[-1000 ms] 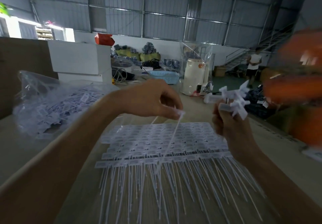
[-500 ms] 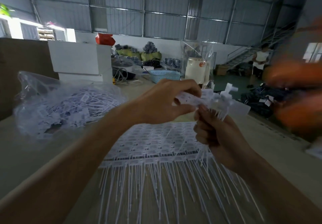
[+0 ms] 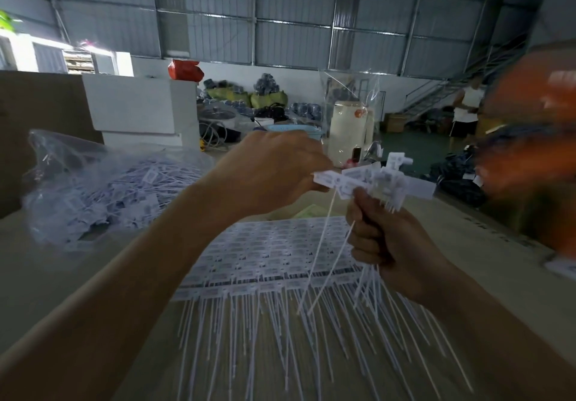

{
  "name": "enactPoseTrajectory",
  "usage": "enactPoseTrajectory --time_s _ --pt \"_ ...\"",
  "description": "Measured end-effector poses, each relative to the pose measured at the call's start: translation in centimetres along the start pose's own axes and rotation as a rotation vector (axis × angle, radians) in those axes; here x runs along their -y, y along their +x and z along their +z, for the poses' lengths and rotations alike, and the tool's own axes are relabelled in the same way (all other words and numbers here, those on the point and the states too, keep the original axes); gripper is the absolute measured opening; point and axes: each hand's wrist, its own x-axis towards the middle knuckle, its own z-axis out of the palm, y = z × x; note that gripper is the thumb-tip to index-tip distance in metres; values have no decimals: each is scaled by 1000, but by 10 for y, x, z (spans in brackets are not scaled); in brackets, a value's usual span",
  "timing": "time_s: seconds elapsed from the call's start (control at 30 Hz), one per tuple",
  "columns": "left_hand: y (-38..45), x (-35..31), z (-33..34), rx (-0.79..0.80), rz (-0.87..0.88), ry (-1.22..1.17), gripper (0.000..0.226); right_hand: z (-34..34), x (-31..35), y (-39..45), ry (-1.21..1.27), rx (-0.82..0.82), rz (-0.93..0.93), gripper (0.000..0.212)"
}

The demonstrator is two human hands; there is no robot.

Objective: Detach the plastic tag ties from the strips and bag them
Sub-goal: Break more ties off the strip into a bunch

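Grey corrugated-metal walls (image 3: 293, 10) rise over a dim warehouse, daylight flaring through a bright window (image 3: 56, 57) at left. A white rectangular block (image 3: 140, 104) stands beside a brown cardboard carton (image 3: 40, 113); a metal staircase (image 3: 436, 95) climbs at right.

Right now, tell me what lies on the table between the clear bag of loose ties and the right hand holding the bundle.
In the head view, the left forearm crosses that stretch above the table, between the bag and the right hand; beneath lie the strips of ties.
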Motion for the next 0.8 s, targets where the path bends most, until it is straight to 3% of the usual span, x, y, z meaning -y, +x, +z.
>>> enactPoseTrajectory --time_s 0.13,0.27,0.4,0.53,0.67,0.8 --pt "3 -3 4 228 -36 149 49 0 -1 0 -67 -81 -54 35" --pt "2 1 2 358 -186 -75 71 1 0 -4 -370 -110 -190 41" --pt "1 7 4 379 -236 -382 33 2 0 -6 -660 -182 -381 47" --pt "-1 9 10 365 -264 -546 37 -5 -5 1 -843 -277 -443 42" --pt "-4 11 16 379 -270 -725 45 -12 -9 2 -1006 -262 -580 46" --pt "-7 14 19 374 -272 -872 49 -16 -10 0 -1018 -244 -582 24"
